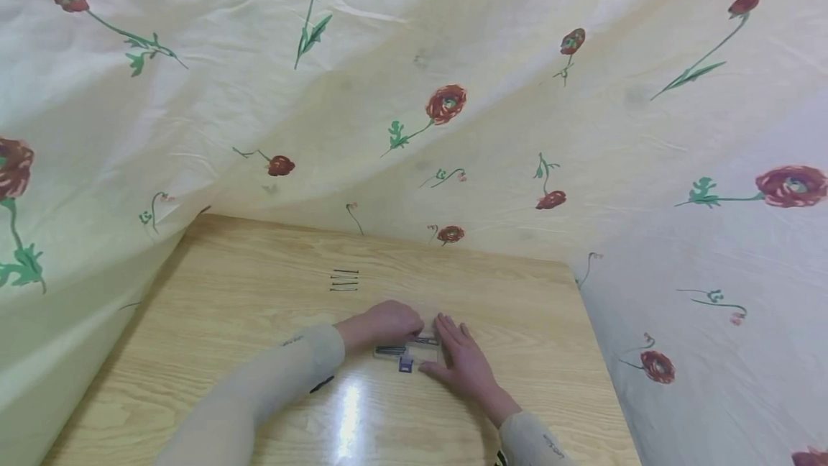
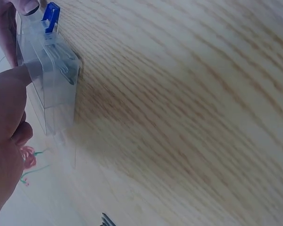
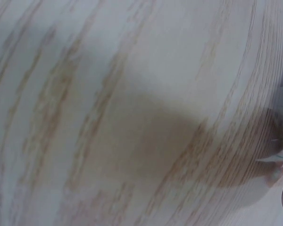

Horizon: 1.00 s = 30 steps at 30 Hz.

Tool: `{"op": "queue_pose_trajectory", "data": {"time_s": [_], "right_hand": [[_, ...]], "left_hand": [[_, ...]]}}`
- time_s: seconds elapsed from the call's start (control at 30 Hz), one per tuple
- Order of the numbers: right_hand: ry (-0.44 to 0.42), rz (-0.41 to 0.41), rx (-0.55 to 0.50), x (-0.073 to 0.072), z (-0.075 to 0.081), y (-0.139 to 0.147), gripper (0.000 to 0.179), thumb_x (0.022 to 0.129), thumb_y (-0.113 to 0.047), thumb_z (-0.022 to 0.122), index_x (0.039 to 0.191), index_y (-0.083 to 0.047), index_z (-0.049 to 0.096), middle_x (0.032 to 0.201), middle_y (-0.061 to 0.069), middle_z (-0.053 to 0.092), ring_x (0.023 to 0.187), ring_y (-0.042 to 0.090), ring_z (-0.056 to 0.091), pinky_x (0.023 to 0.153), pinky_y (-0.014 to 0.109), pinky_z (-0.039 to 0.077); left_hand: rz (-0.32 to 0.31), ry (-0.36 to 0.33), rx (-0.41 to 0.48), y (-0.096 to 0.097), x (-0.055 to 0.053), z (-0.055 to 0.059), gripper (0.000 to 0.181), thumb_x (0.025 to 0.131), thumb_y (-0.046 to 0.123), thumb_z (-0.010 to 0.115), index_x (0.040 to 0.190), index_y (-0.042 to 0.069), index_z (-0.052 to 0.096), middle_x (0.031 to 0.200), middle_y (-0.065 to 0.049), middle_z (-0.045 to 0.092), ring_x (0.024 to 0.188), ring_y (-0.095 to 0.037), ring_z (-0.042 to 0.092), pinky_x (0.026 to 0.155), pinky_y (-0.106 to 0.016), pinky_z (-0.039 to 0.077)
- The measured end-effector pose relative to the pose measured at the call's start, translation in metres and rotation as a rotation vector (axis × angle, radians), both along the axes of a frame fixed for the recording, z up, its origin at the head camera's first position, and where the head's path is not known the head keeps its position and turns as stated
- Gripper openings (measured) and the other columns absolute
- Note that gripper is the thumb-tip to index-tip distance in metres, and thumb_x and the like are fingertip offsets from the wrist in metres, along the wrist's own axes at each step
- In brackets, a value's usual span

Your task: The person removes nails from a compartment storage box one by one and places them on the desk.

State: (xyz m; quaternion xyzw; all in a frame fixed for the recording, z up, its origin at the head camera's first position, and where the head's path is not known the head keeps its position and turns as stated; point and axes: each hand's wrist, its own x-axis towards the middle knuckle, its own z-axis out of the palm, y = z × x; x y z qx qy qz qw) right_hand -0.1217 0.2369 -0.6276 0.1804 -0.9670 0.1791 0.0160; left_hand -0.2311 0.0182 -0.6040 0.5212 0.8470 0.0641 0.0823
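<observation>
A clear plastic box (image 1: 423,353) with a blue latch (image 2: 51,18) rests on the table. Dark nails (image 1: 390,351) show inside it, and more lie close under my left fingers. My left hand (image 1: 393,322) reaches over the box from the left, fingers bent down into it; in the left wrist view a finger passes behind the clear wall. I cannot tell whether those fingertips pinch a nail. With the thumb on the near side and the fingers at the far side, my right hand (image 1: 467,364) holds the box's right end. Only fingertips (image 3: 275,146) show in the right wrist view.
Several nails (image 1: 344,280) lie in a neat row on the wooden table (image 1: 272,257), beyond my left hand. A flowered cloth (image 1: 504,128) hangs behind the table and along both sides. A slim dark object (image 1: 321,384) sits beside my left sleeve.
</observation>
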Motion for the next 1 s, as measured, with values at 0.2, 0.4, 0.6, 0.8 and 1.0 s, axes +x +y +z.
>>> {"op": "queue_pose_trajectory", "data": {"time_s": [0.2,0.4,0.6,0.8,1.0], "right_hand": [[-0.013,-0.004,0.009,0.0,0.001,0.0,0.1,0.091,-0.061,0.078,0.163,-0.003,0.04,0.17,0.013,0.038,0.157,0.031,0.036,0.129,0.053,0.023],[0.006,-0.001,0.005,0.0,0.001,0.0,0.099,0.09,-0.061,0.078,0.161,-0.002,0.042,0.169,0.014,0.04,0.156,0.032,0.038,0.128,0.055,0.025],[-0.034,-0.012,0.022,0.001,0.003,0.0,0.099,0.091,-0.061,0.077,0.163,-0.004,0.04,0.17,0.011,0.036,0.158,0.029,0.034,0.13,0.051,0.02],[-0.059,-0.016,0.02,0.001,0.004,-0.001,0.1,0.091,-0.061,0.077,0.164,-0.004,0.038,0.171,0.011,0.035,0.159,0.028,0.032,0.131,0.05,0.018],[-0.067,-0.021,0.028,0.0,0.005,-0.002,0.1,0.092,-0.062,0.076,0.164,-0.005,0.037,0.172,0.011,0.034,0.159,0.029,0.032,0.131,0.05,0.018]], "left_hand": [[-0.023,0.049,-0.034,-0.001,0.002,0.003,0.015,0.108,0.031,0.062,0.099,0.024,0.07,0.086,0.013,0.067,0.076,-0.004,0.06,0.073,-0.019,0.055],[-0.035,0.067,-0.021,-0.003,0.003,0.0,0.014,0.109,0.032,0.061,0.101,0.023,0.069,0.089,0.011,0.068,0.078,-0.004,0.061,0.074,-0.018,0.055],[-0.031,0.054,0.018,-0.007,0.003,-0.004,0.01,0.106,0.031,0.066,0.103,0.024,0.072,0.091,0.013,0.069,0.079,-0.002,0.06,0.074,-0.016,0.053],[-0.01,0.006,0.06,-0.01,0.002,-0.006,0.01,0.106,0.03,0.067,0.104,0.023,0.074,0.092,0.013,0.07,0.081,-0.002,0.062,0.076,-0.017,0.054],[0.032,-0.022,0.11,-0.012,0.002,-0.003,0.009,0.105,0.03,0.068,0.105,0.023,0.075,0.094,0.012,0.072,0.082,-0.001,0.063,0.079,-0.018,0.055]]}}
